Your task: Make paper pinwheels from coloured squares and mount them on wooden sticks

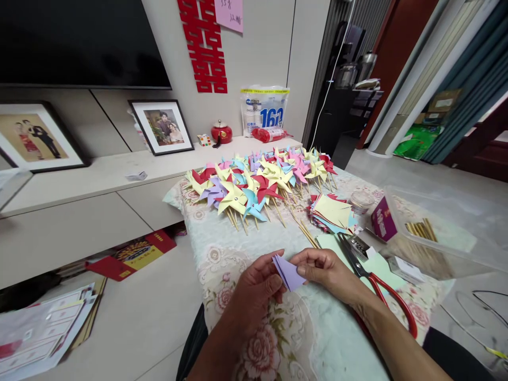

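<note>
A piece of purple paper point(290, 273), folded into a small triangle with several layers, is held between both hands above the near part of the table. My left hand point(260, 280) pinches its left edge, thumb in front. At the right corner, my right hand point(317, 266) grips it between thumb and fingers. Close to my right forearm lie red-handled scissors point(371, 278), blades pointing away. Past the hands, thin wooden sticks point(307, 233) rest near a stack of coloured paper squares point(332, 212). Many finished paper pinwheels point(254, 185) on sticks cover the far side.
A clear plastic box point(436, 248) with wooden sticks stands at the table's right, beside a purple box point(384, 218) and a small open box point(359, 247) of metal bits. Behind the table runs a white cabinet point(107, 177) with framed photos point(162, 127).
</note>
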Available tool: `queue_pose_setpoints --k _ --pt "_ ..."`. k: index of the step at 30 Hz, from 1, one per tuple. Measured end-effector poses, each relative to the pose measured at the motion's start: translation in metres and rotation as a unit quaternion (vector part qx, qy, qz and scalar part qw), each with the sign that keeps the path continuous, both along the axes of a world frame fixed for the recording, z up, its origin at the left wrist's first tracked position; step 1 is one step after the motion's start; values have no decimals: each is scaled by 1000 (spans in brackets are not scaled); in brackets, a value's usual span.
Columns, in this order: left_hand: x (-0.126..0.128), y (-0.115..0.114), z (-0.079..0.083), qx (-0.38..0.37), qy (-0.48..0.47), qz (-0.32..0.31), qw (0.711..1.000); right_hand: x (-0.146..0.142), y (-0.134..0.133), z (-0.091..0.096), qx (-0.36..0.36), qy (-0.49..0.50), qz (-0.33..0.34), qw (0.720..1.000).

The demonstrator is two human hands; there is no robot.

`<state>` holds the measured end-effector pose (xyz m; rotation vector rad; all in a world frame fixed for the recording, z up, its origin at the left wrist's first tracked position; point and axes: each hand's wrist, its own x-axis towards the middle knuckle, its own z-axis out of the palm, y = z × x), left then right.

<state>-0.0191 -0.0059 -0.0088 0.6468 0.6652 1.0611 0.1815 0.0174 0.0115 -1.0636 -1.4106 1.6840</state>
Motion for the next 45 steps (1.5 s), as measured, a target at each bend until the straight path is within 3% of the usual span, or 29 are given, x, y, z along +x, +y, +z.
queue_pose_setpoints --k 7,10,12,14,17,20,22,24,30,33,45 --pt "0 2 -5 21 57 15 998 1 2 -5 9 -34 11 999" --pt "-3 4 -6 49 143 7 988 -2 3 -8 53 -93 -11 994" --pt "-6 3 -5 78 243 29 966 -4 2 -9 120 -158 -32 980" --pt "-9 1 -5 144 378 91 910 -7 1 -10 208 -231 -37 950" --pt "-12 -10 -5 316 554 182 749 -10 -1 -11 299 -316 -16 901" --pt "-10 -27 -6 478 617 175 600 -11 -3 -12 336 -351 2 874" --pt "-6 -37 -8 525 639 132 546 -11 -4 -13 354 -362 12 862" --pt "-3 -44 -12 531 662 94 521 -12 -5 -13 366 -377 18 850" --pt "0 -49 -19 518 696 55 494 -11 -5 -12 406 -424 -9 809" --pt "-1 -48 -19 518 696 57 494 -7 -5 -13 404 -403 -31 821" --pt "2 -49 -15 511 694 64 503 -5 -5 -30 312 -426 -14 849"
